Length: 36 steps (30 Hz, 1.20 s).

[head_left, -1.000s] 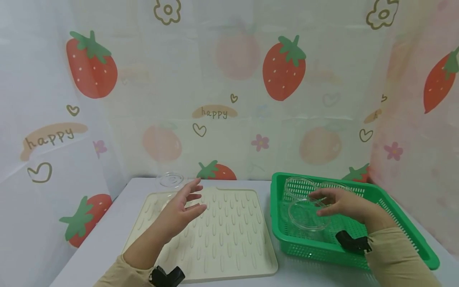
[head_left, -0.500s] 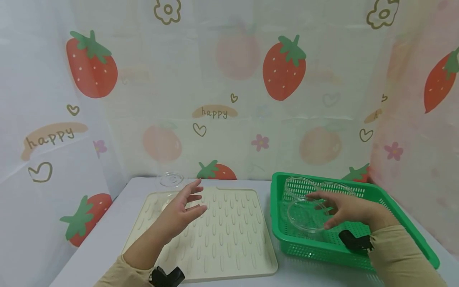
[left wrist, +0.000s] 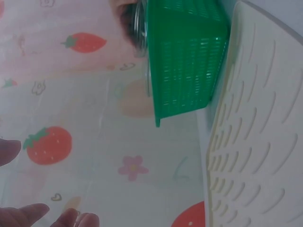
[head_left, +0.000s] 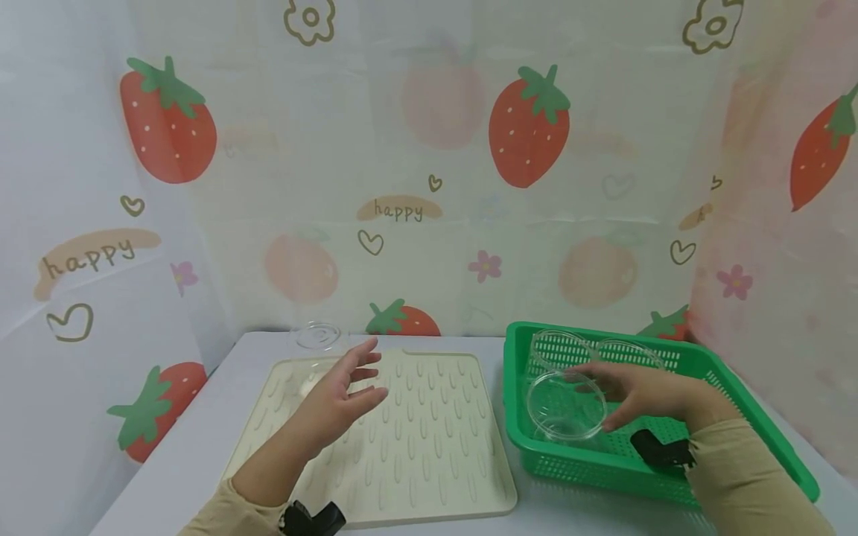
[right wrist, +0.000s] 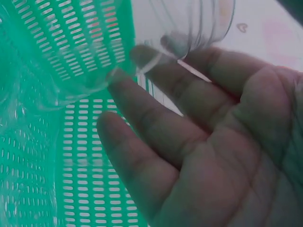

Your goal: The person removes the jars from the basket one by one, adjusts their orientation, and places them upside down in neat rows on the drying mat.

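My right hand (head_left: 653, 391) is over the green basket (head_left: 590, 470), thumb and fingers around a clear round container (head_left: 566, 418) at its right side. In the right wrist view the fingers reach across the ridged clear wall of this container (right wrist: 203, 21). From the left wrist the container (left wrist: 140, 28) shows close to the basket's rim. My left hand (head_left: 338, 391) hovers over the cream mat (head_left: 429, 454), fingers spread and holding nothing. Another clear container (head_left: 318, 336) stands at the mat's back left, partly behind that hand.
More clear containers, one of them a round one (head_left: 559, 347), sit at the back of the basket. The mat has raised oval ridges and lies left of the basket on a white table (head_left: 181, 447). Patterned sheets (head_left: 402, 149) enclose the back and sides.
The right hand first drew back slightly, thumb lowering to the container's side. The container has since shifted left and toward the front of the basket. The left hand is nearly still.
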Each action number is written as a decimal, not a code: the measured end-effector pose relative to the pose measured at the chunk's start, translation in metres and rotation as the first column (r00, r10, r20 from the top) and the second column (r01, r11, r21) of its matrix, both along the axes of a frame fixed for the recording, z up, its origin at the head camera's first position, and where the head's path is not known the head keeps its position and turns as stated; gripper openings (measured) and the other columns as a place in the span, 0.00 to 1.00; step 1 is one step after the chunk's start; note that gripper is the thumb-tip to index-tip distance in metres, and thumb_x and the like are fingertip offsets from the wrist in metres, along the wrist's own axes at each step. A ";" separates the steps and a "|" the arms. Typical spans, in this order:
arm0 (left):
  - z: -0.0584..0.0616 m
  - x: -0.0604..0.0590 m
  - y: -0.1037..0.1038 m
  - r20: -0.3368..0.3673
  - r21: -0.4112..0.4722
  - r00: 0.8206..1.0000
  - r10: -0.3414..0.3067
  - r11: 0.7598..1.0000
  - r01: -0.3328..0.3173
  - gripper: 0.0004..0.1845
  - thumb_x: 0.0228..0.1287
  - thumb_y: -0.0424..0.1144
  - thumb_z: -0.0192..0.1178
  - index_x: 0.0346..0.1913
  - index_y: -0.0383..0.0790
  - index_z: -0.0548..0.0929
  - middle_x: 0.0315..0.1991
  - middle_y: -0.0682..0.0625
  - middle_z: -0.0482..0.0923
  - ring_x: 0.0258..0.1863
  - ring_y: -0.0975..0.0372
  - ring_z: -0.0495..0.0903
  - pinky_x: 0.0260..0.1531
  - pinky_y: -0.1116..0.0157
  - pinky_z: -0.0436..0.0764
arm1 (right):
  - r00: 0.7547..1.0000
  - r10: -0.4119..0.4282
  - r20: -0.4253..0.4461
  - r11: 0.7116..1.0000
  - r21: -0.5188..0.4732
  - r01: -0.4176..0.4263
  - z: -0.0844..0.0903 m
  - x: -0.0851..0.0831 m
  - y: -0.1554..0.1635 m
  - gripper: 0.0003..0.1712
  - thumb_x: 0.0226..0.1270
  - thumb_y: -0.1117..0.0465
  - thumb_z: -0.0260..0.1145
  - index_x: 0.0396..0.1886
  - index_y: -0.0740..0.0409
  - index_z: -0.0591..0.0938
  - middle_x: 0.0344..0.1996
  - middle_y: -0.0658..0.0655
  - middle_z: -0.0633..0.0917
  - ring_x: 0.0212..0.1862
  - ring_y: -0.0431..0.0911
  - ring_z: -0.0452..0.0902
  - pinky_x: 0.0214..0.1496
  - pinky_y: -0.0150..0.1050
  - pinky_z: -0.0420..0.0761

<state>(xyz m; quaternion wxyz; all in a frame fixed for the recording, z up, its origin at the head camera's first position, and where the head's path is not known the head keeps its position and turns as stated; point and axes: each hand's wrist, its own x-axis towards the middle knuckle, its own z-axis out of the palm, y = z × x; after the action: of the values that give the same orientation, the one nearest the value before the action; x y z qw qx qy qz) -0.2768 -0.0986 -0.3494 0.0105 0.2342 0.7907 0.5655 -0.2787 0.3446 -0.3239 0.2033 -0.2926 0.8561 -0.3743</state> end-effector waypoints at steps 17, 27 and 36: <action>-0.002 -0.001 0.003 0.000 -0.008 1.000 -0.002 1.000 0.002 0.37 0.61 0.40 0.59 0.70 0.50 0.53 0.64 0.46 0.60 0.62 0.50 0.62 0.58 0.51 0.66 | 0.990 0.138 0.037 0.990 -0.022 -0.138 -0.001 -0.016 -0.019 0.54 0.47 0.64 0.72 0.71 0.60 0.49 0.68 0.65 0.53 0.67 0.65 0.46 0.64 0.58 0.54; -0.004 -0.002 0.003 0.005 -0.004 1.000 -0.006 1.000 0.006 0.36 0.61 0.39 0.59 0.69 0.49 0.54 0.63 0.46 0.61 0.61 0.51 0.64 0.57 0.51 0.67 | 0.977 0.212 0.015 0.971 -0.115 -0.209 -0.004 -0.021 -0.017 0.49 0.52 0.69 0.68 0.68 0.67 0.49 0.66 0.72 0.52 0.69 0.48 0.50 0.62 0.22 0.57; -0.005 -0.002 0.006 0.001 -0.011 1.000 -0.029 1.000 0.029 0.35 0.61 0.38 0.58 0.69 0.48 0.54 0.63 0.44 0.62 0.61 0.49 0.64 0.55 0.50 0.68 | 0.972 0.232 -0.021 0.962 -0.144 -0.233 -0.005 -0.022 -0.019 0.45 0.53 0.69 0.67 0.67 0.69 0.51 0.65 0.74 0.53 0.66 0.38 0.55 0.63 0.24 0.57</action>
<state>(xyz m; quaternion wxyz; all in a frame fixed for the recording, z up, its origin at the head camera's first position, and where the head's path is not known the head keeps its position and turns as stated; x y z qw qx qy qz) -0.2789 -0.0926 -0.3542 0.0200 0.2454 0.7903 0.5611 -0.3007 0.3257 -0.3285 0.2221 -0.4060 0.7866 -0.4088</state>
